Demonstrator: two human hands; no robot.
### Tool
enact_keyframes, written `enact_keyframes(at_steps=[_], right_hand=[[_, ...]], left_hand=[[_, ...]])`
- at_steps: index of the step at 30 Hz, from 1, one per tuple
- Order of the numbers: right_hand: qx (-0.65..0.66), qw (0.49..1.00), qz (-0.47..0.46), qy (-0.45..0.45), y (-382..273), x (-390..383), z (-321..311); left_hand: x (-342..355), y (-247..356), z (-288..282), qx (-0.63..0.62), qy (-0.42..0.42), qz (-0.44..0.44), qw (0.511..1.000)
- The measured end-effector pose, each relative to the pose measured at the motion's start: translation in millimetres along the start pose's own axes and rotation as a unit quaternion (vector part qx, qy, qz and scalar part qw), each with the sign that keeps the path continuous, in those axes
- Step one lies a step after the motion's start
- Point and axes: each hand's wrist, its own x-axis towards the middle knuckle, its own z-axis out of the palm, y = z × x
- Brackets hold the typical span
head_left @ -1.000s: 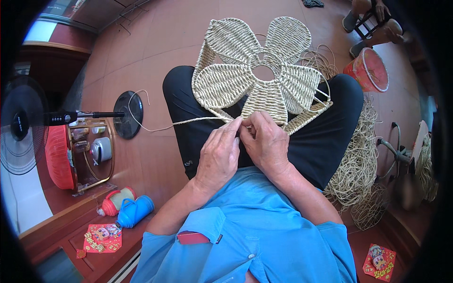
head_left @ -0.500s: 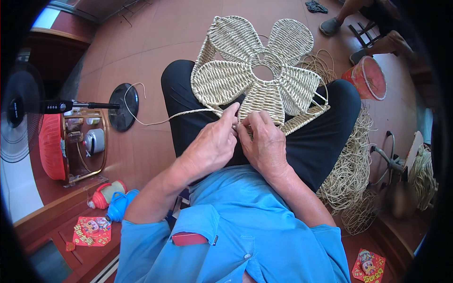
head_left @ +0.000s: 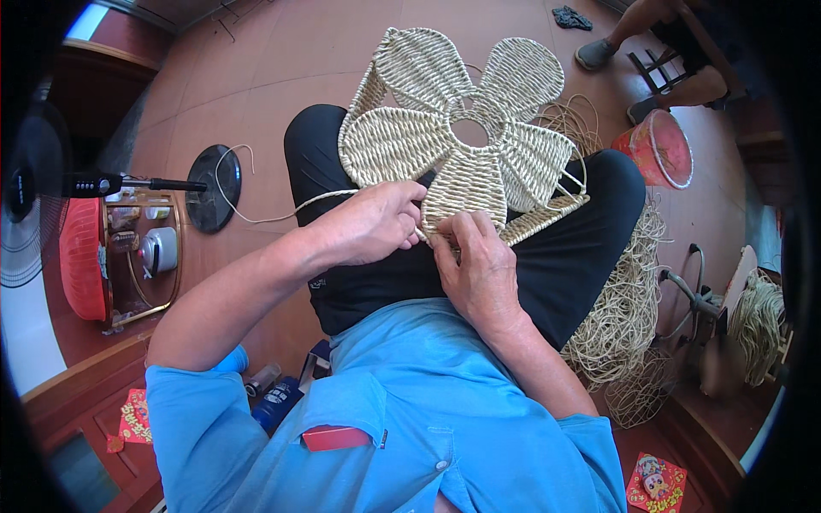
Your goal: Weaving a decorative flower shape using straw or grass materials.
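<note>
A woven straw-coloured piece shaped like a five-petal flower (head_left: 462, 184), with a hole in its middle and a woven frame (head_left: 540, 215) behind it, rests across my lap. My left hand (head_left: 382, 221) is curled at the lower left edge of the bottom petal; what its fingertips hold is hidden. A pale cord (head_left: 282, 217) trails leftward from there to the floor. My right hand (head_left: 475, 269) has its fingers bent onto the bottom edge of that petal, gripping it.
A standing fan (head_left: 34, 197), its round base (head_left: 214, 192) and a gold-framed trolley (head_left: 175, 248) are left. Piles of cord (head_left: 611, 316), a red bucket (head_left: 654, 154) and a metal stand (head_left: 710, 291) are right. Another person's legs (head_left: 697, 85) show at upper right.
My left hand has swung left and its forearm lies flatter, the wrist bent over the work. My right hand has shifted slightly lower. The other person's legs have moved.
</note>
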Motion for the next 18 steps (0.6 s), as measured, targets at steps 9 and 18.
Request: enact_keyframes(at_steps=[9, 18], right_hand=[[0.001, 1.000, -0.018, 0.004, 4.8, 1.6, 0.9], [0.017, 1.000, -0.005, 0.004, 4.7, -0.1, 1.1]], left_hand=[[7.3, 3.1, 10.6, 0.115, 0.089, 0.023, 0.989], [17.8, -2.6, 16.2, -0.091, 0.059, -0.029, 0.994]])
